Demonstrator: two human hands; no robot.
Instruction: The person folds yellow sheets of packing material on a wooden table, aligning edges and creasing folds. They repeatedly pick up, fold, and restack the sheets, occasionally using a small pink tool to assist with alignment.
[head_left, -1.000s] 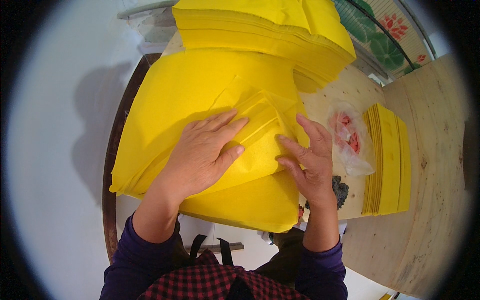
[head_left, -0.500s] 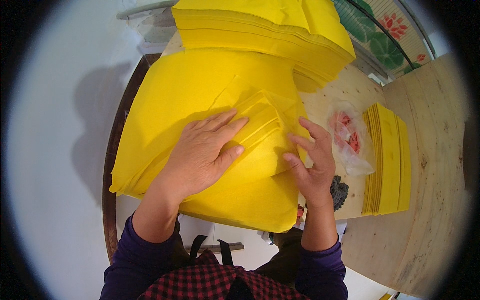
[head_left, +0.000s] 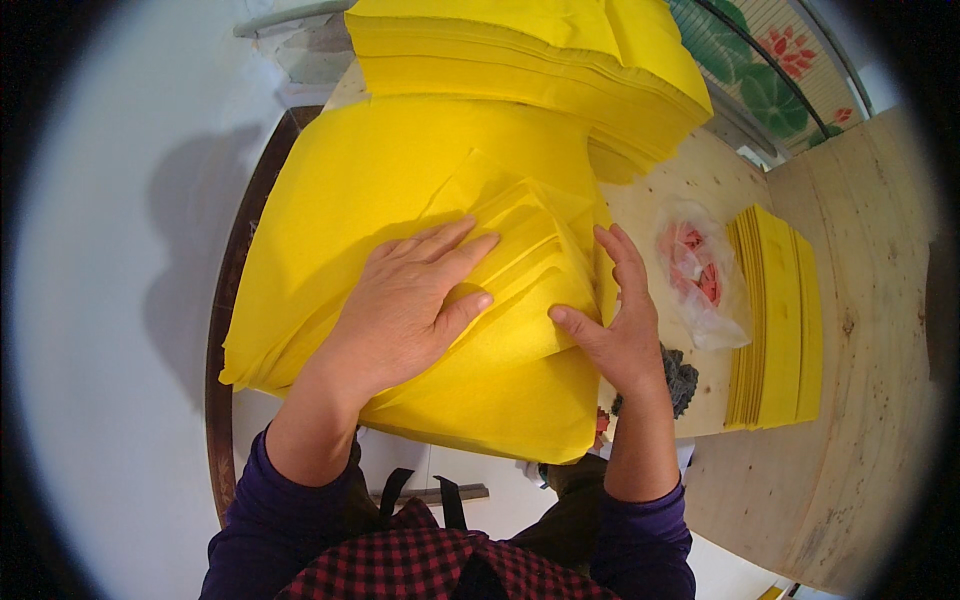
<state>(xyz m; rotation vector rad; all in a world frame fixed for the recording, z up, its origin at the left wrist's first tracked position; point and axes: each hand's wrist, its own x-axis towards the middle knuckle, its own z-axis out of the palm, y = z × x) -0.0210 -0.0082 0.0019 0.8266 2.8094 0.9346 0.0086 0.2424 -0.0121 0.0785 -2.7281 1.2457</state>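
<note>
A wide pile of thin yellow sheets, paper or cloth I cannot tell, lies in front of me. On top, several fanned layers are folded over, their edges slanting in steps. My left hand rests flat on these layers, fingers stretched and thumb out. At the pile's right edge is my right hand, with its thumb over the folded layers and its fingers extended upward, apart from the thumb. I see nothing gripped between them.
A thick yellow stack stands behind the pile. To the right on the wooden table are a clear plastic bag with red pieces, a folded yellow stack and a dark grey crumpled thing. A white wall borders the left.
My right thumb has moved left onto the folded layers, and its fingers have straightened at the edge. Another layer has fanned out lower down. My left hand has stayed almost still.
</note>
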